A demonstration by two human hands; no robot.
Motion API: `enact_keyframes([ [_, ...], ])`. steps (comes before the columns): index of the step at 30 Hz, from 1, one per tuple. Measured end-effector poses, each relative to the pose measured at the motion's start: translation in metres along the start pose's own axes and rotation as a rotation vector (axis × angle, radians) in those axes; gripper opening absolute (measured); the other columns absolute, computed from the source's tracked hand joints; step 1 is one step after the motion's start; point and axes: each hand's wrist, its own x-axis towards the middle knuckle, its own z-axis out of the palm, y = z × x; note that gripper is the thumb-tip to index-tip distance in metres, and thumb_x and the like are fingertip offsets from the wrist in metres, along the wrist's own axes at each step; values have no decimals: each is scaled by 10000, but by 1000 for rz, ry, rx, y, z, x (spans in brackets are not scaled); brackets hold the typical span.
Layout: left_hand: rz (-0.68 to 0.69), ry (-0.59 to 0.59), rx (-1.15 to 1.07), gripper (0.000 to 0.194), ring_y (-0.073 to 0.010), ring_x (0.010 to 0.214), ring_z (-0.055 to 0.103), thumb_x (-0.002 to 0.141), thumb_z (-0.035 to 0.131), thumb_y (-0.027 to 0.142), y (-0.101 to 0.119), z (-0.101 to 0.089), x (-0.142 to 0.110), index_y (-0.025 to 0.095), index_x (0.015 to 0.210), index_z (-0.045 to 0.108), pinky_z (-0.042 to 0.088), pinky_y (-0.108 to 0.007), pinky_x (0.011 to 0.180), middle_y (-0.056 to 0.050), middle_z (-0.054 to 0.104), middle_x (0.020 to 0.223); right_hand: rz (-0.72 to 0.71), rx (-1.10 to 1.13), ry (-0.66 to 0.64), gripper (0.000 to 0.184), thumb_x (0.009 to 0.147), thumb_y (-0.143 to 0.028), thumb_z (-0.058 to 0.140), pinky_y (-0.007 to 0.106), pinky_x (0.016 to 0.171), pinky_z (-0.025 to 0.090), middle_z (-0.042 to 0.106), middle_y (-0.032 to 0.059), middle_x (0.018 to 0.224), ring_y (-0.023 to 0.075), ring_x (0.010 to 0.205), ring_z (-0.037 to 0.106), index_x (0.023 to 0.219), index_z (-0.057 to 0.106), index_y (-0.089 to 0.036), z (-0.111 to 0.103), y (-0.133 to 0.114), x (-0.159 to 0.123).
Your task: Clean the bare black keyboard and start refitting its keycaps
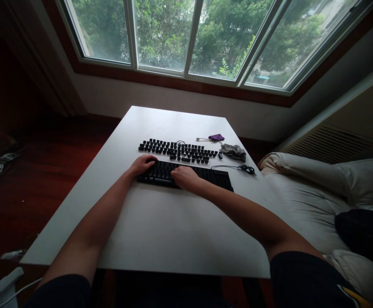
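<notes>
A black keyboard (161, 170) lies on the white table, its long side facing me. My left hand (142, 165) grips its left end, with the thumb over the top and the other fingers mostly out of sight. Over the middle of the keys, my right hand (185, 176) is closed, fingertips bent down against them; whatever it may pinch is hidden. Just beyond the keyboard, many loose black keycaps (164, 147) stand in rough rows. The keyboard's cable (247, 169) ends in a coiled bundle to the right.
On the white table (173, 231), a grey cloth (234, 151) and a purple cloth item (216, 137) with a thin stick beside it lie at the right. A small dark object (220, 155) sits near the keycaps. A pale sofa (302, 192) adjoins the table's right side.
</notes>
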Motion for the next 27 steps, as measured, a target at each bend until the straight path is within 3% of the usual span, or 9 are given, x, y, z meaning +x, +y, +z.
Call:
enact_keyframes([
  [16,2,1,-3,319,-258,1090,651,877,578,376,-4,1,1,246,1104,761,499,-395,1020,-46,746,1127,104,29,-50,207,869,-34,595,336,802,560,764,196,972,305,951,744,968,757,-116,-15,-16,-11],
  [27,14,-2,11,314,-256,1088,652,888,575,376,-6,2,2,246,1106,758,499,-389,1012,-46,745,1129,176,39,-33,242,902,-34,522,339,821,560,759,180,1023,299,985,741,1042,700,-119,-7,-22,-18],
])
